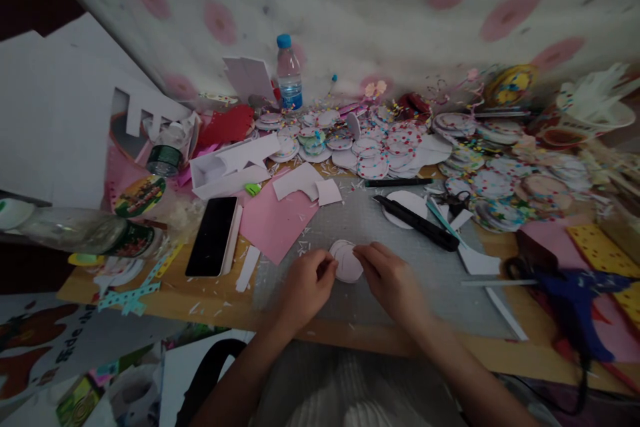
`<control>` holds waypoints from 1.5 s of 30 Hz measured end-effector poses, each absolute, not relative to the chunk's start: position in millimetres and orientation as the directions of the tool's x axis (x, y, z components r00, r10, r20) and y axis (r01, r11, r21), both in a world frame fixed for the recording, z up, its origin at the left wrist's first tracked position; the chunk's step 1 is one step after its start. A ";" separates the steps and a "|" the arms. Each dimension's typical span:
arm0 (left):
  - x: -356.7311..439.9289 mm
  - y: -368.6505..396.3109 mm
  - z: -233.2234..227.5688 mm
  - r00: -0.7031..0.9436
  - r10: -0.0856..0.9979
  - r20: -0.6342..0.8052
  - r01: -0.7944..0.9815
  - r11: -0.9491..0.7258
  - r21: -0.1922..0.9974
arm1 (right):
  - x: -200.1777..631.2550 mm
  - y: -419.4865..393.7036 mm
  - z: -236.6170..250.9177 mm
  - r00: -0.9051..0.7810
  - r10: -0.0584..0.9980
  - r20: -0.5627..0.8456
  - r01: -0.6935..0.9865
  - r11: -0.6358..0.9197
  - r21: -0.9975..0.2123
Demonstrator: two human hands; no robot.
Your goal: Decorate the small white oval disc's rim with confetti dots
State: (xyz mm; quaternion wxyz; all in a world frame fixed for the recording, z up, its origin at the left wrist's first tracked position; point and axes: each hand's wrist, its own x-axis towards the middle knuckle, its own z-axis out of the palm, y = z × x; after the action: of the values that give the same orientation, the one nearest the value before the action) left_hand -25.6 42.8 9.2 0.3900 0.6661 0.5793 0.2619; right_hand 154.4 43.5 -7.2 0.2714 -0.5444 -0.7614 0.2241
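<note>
A small white round disc (346,261), seemingly paper or foam board with curved lines on its face, is between my hands above the grey cutting mat (320,300). My left hand (306,285) is closed in a pinch at the disc's left edge. At its right edge, the fingers of my right hand (393,280) are pinched together too. Beyond my right hand lies a black utility knife (420,223), across another white disc (404,199). A dark pen (399,182) rests farther back on the mat.
Decorated round discs (370,147) are heaped along the back. A phone (213,237) and pink paper (280,220) lie left. A blue glue gun (575,303) is at the right, scissors (453,200) farther back. A water bottle (289,77) stands behind; another bottle (85,230) lies left.
</note>
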 end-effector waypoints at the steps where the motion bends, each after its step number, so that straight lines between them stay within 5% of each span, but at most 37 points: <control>1: -27.3 42.6 9.9 0.202 0.974 -0.102 0.591 -0.038 0.806 | 155.0 44.1 -6.9 -0.251 0.954 0.167 0.707 0.298 -0.641; 14: -48.2 42.0 29.7 0.407 0.897 0.171 0.599 -0.404 0.691 | 154.7 44.3 -2.2 -0.256 0.948 0.191 0.726 0.319 -0.609; 20: -52.9 58.9 34.3 0.645 0.756 0.109 0.579 -0.577 0.576 | 154.9 42.3 2.5 -0.298 0.938 0.179 0.687 0.341 -0.642; 27: -58.0 63.6 32.2 0.701 0.704 0.113 0.545 -0.631 0.552 | 154.2 41.5 -0.1 -0.277 0.948 0.157 0.583 0.296 -0.757; 45: -54.0 63.3 24.9 0.716 0.681 0.151 0.504 -0.655 0.563 | 150.0 40.8 -0.8 -0.331 0.927 0.174 0.653 0.358 -0.667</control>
State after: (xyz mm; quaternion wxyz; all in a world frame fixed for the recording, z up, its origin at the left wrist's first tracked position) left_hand -54.0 63.3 24.9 0.2493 0.8922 0.3321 0.1775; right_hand 150.0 40.8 -0.8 0.2752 -0.5086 -0.7768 0.2493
